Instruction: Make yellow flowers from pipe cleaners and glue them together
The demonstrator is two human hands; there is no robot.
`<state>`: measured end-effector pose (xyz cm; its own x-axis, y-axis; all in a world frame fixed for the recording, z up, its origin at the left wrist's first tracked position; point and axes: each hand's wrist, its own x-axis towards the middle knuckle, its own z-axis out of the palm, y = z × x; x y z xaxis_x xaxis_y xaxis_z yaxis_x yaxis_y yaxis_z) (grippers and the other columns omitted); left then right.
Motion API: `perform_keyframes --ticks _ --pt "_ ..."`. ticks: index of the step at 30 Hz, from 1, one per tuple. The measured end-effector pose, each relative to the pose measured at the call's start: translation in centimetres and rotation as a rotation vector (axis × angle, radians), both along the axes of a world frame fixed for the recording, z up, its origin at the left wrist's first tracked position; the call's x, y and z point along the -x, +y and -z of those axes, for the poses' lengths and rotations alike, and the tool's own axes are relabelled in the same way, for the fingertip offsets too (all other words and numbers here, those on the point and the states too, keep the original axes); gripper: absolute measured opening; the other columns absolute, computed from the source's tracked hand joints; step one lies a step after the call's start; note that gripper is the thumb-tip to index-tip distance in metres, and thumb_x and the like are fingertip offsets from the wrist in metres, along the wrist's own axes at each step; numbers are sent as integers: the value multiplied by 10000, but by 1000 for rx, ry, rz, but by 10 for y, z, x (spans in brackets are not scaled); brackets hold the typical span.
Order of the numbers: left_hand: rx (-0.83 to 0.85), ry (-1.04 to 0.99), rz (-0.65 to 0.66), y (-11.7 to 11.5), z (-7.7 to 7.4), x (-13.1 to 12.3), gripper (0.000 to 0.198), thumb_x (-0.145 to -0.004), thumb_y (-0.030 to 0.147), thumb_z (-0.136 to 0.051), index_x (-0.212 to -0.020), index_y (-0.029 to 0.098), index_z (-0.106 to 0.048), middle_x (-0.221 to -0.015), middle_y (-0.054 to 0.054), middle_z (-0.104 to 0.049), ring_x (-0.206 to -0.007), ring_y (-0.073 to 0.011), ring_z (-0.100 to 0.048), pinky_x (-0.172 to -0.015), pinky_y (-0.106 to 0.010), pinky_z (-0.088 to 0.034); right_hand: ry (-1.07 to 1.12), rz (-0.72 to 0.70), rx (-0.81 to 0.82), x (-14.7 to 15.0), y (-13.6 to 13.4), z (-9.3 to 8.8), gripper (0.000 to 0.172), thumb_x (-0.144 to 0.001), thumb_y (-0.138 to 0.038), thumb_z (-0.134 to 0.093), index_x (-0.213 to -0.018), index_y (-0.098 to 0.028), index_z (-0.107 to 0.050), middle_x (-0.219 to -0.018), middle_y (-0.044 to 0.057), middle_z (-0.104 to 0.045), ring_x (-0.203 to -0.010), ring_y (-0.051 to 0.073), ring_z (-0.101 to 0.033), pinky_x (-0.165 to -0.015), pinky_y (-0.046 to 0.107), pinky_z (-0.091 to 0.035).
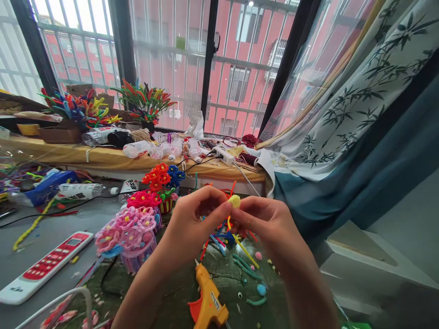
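Observation:
A small fuzzy yellow pipe cleaner [235,201], apparently bunched into a round piece, is pinched between the fingertips of both hands. My left hand [194,224] grips it from the left with thumb and forefinger. From the other side, my right hand [267,221] closes on it too. A yellow strand [245,251] runs down below the fingers; whether it joins the held piece I cannot tell. Beneath the hands lie blue, red and green pipe cleaner pieces [247,266]. An orange glue gun [209,297] rests on the dark table, nozzle pointing away from me.
Pink pipe cleaner flowers [132,228] stand left of my hands, with red flowers [157,177] behind. A white and red remote control [48,265] lies on the grey surface. Plastic bottles [137,148] and a power strip [224,156] crowd the windowsill. Curtains hang at right.

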<state>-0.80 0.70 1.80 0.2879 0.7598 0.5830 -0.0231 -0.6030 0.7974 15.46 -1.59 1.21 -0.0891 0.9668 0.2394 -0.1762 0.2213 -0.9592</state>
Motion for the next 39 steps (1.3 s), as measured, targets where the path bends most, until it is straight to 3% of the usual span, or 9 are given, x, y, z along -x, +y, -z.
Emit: perform_keyframes --ticks 5,10,16,21,26,30,32,37,39 --pt "80 50 48 0 1 0 214 -870 293 -625 -707 173 -556 -607 55 -494 -532 -76 -418 -436 -172 -333 -42 55 -18 0 -2 -2 201 -666 -307 -888 -702 -174 -742 -565 -27 -658 -498 95 -596 -467 198 -469" --pt "164 107 96 -4 -5 3 289 -874 341 -603 -653 182 -507 -555 76 -388 -489 -67 -310 -403 -175 -245 -71 6 -28 -3 -2 -2 218 -762 -332 -817 -689 -166 -696 -548 -17 -669 -483 86 -588 -468 188 -466" --pt "221 66 220 -6 -7 9 245 -884 358 -626 -725 175 -594 -563 62 -437 -486 -73 -340 -411 -193 -237 40 -52 -21 -6 -3 -4 231 -738 -307 -862 -739 -178 -670 -560 -19 -714 -468 94 -642 -463 173 -519" --pt "275 125 242 -8 -9 7 256 -880 354 -591 -716 162 -546 -612 63 -434 -533 -68 -341 -454 -187 -261 91 -58 -68 -5 -2 -4 196 -727 -259 -880 -755 -185 -701 -623 -18 -748 -552 76 -688 -533 128 -543" --pt "272 239 231 -9 -9 9 314 -860 334 -564 -610 184 -447 -559 81 -338 -510 -64 -282 -432 -194 -205 -21 -56 -17 -11 -3 -6 290 -721 -366 -882 -730 -176 -664 -560 -6 -713 -481 80 -645 -472 147 -506" --pt "244 328 271 -9 -10 13 286 -865 279 -564 -610 171 -495 -555 72 -379 -513 -67 -309 -426 -187 -220 -131 -114 36 -12 -5 -6 422 -757 -537 -809 -738 -176 -591 -510 -2 -668 -418 82 -592 -388 154 -426" --pt "184 354 228 -7 -10 14 295 -877 276 -570 -609 163 -521 -567 67 -403 -524 -68 -328 -446 -184 -251 -158 -136 25 -12 -3 -4 428 -782 -556 -779 -773 -187 -563 -525 -21 -653 -430 90 -603 -388 158 -422" --pt "-13 373 -116 -2 -5 9 197 -886 335 -649 -797 164 -690 -588 56 -521 -547 -85 -423 -490 -197 -302 -280 -57 -87 -18 3 5 283 -795 -375 -826 -789 -185 -616 -620 -37 -657 -549 92 -635 -534 183 -498" --pt "-50 382 -134 -1 -2 6 163 -875 313 -676 -809 168 -711 -571 58 -538 -544 -85 -429 -496 -200 -304 -280 -61 -85 -19 4 7 257 -804 -374 -816 -795 -177 -651 -646 -29 -656 -577 96 -634 -549 190 -495"
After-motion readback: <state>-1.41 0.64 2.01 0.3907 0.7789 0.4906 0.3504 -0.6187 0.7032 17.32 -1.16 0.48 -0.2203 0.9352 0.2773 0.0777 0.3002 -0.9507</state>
